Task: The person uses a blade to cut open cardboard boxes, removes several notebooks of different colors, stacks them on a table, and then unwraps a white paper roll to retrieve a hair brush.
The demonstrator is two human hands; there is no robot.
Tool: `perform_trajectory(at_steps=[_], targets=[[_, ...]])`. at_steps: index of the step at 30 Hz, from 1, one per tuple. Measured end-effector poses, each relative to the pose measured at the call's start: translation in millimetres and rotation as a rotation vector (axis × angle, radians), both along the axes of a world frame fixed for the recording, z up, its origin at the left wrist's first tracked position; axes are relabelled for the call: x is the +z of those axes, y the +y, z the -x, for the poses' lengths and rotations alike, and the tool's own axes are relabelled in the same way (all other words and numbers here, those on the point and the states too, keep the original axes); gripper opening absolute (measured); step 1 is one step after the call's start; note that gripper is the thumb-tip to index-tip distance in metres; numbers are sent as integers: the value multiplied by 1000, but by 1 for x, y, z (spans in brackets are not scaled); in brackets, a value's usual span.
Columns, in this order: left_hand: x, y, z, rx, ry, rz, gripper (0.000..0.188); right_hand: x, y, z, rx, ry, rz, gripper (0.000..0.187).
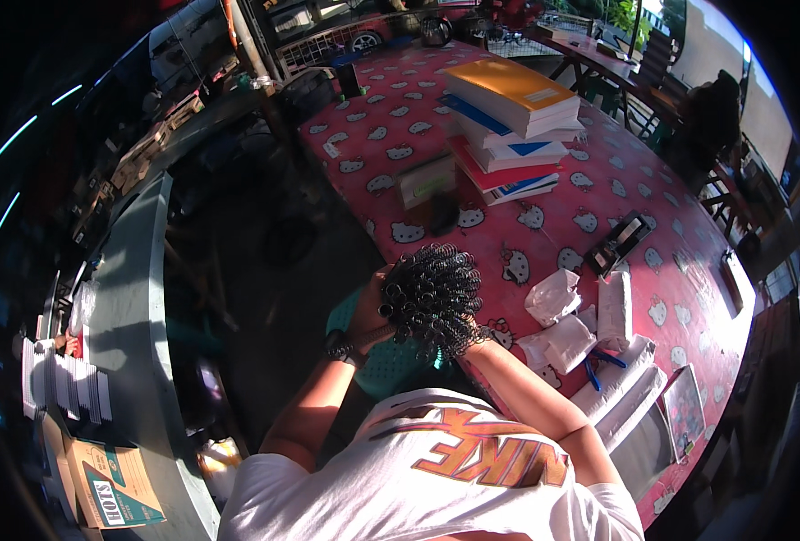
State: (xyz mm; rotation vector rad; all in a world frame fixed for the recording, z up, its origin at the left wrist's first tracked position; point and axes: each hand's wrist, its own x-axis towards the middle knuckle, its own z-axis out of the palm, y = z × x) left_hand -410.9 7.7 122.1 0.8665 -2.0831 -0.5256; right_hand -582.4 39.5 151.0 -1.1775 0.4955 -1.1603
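A thick bundle of black spiral binding coils (432, 298) is held up in front of my chest, their round ends facing upward. My left hand (370, 311) closes around the bundle's left side, a dark watch on its wrist. On the other side, my right hand (474, 335) is mostly hidden by the coils, and only a part near the wrist shows; it appears to support the bundle from below. Beneath my hands is a green perforated plastic stool or chair seat (386, 365).
A pink patterned table (544, 230) stands ahead and right, bearing a book stack (508, 117), a black stapler-like tool (618, 243), white-wrapped packets (567, 343) and blue-handled pliers (598, 368). At left are a grey counter (138, 316), paper stacks (64, 383) and a cardboard box (116, 482).
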Motion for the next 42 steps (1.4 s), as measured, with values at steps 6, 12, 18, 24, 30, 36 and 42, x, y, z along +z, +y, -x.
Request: perform_trajectory(at_steps=[6, 12, 18, 24, 30, 36, 42], targets=[[30, 5, 14, 170, -666, 524, 57, -5, -4, 6, 82, -262, -320, 30], [17, -46, 86, 31, -361, 653, 45, 43, -14, 64, -497, 396, 754, 56], [10, -145, 192, -311, 281, 465, 42, 50, -56, 151, -765, 896, 1044, 66], [33, -184, 306, -196, 322, 512, 46, 55, -92, 249, -993, 1209, 1063, 72], [15, -212, 333, -251, 168, 516, 53, 35, -113, 268, -1094, 1261, 986, 68], [-78, -240, 222, -30, -557, 482, 52, -13, -112, 265, -611, 1801, 681, 66], [-103, -208, 158, -137, -291, -307, 55, -82, -118, 285, -188, 1596, -57, 62]])
